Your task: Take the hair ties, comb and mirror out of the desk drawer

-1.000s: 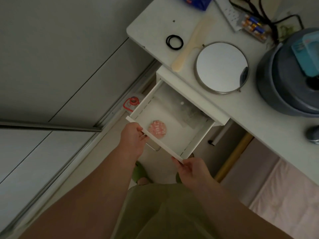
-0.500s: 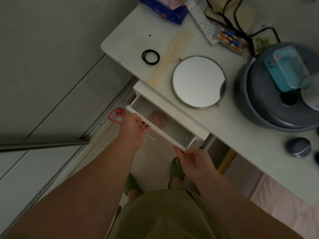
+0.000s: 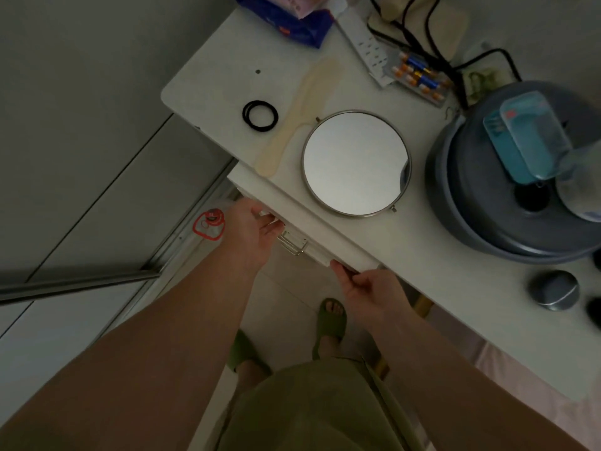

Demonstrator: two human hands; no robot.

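Observation:
Black hair ties [image 3: 260, 115] lie on the white desk [image 3: 432, 275] near its left corner. A cream comb [image 3: 300, 113] lies beside them, and a round metal-rimmed mirror [image 3: 355, 163] rests flat to its right. The white drawer [image 3: 312, 245] with a metal handle [image 3: 292, 245] is pushed in under the desk edge. My left hand [image 3: 252, 227] presses on the drawer front's left end. My right hand [image 3: 367, 288] holds the front's right end with the fingertips.
A grey round appliance [image 3: 520, 203] with a teal container fills the desk's right side. A power strip [image 3: 364, 43], batteries [image 3: 419, 79], cables and a blue packet [image 3: 292, 21] lie at the back. A grey puck [image 3: 554, 289] sits near the front. A red item [image 3: 209, 222] is on the floor.
The drawer has gone from wide open to pushed in, with both hands following its front edge toward the desk. The pink round item inside is hidden now.

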